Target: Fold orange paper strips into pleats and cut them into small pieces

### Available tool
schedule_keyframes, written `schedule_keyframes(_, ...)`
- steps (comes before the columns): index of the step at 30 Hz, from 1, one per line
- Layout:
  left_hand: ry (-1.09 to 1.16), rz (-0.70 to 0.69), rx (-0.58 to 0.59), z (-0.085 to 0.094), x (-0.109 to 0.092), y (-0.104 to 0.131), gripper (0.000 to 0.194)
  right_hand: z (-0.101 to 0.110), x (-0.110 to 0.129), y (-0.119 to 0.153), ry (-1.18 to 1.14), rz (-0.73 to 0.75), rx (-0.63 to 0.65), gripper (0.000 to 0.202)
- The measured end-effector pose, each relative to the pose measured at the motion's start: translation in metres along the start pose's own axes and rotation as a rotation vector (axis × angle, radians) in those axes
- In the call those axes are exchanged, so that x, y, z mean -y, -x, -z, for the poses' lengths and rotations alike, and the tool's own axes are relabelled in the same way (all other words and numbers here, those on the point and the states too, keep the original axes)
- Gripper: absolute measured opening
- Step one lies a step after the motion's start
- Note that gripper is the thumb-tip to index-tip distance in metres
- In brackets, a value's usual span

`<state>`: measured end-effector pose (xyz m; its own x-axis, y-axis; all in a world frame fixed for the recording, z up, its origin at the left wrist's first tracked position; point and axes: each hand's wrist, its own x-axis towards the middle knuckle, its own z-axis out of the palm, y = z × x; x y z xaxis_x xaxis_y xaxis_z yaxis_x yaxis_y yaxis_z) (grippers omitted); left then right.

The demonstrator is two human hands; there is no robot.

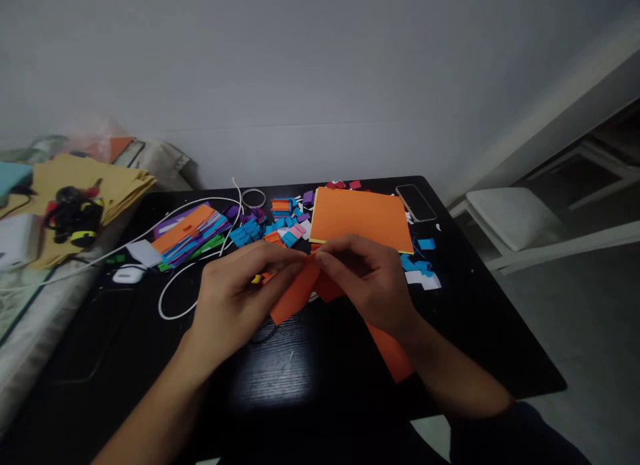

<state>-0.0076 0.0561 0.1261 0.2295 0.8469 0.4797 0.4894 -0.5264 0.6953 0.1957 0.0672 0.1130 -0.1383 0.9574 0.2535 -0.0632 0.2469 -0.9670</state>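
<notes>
Between both hands, above the black table (pixel 280 378), is a piece of orange paper (pixel 295 295). My left hand (pixel 245 285) pinches its upper edge from the left, thumb against fingers. Close beside it, my right hand (pixel 367 275) pinches the paper too, the two sets of fingertips almost touching. The paper hangs down below the fingers in two flaps, so it looks torn or folded there; I cannot tell which. Under my right wrist, another orange strip (pixel 393 351) shows; whether it belongs to the same sheet is hidden. An orange stack of sheets (pixel 363 215) lies just behind my right hand.
Small cut paper pieces (pixel 287 218) in blue, purple and pink lie behind my hands. Coloured strips (pixel 193 235), a white cable (pixel 165 298) and a white case (pixel 129 274) are on the left. A phone (pixel 416 203) rests at the back right. A white chair (pixel 510 218) stands right.
</notes>
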Motion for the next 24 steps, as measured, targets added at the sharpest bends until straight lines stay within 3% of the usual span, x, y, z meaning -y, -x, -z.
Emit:
schedule_keyframes(10,0.012,0.055,0.030,-0.0006,-0.0003,-0.0015,0.007,0.0003,-0.0023,0.0007,0.093,0.046,0.032,0.009)
schedule_keyframes(15,0.029,0.097,0.121,0.0016,-0.0009,-0.0037,0.010,0.0016,-0.0026,0.0005,0.133,0.032,0.076,0.009)
schedule_keyframes(24,0.029,0.115,0.089,0.0016,0.0015,-0.0049,0.013,0.0035,-0.0048,-0.0027,0.074,-0.033,0.102,0.011)
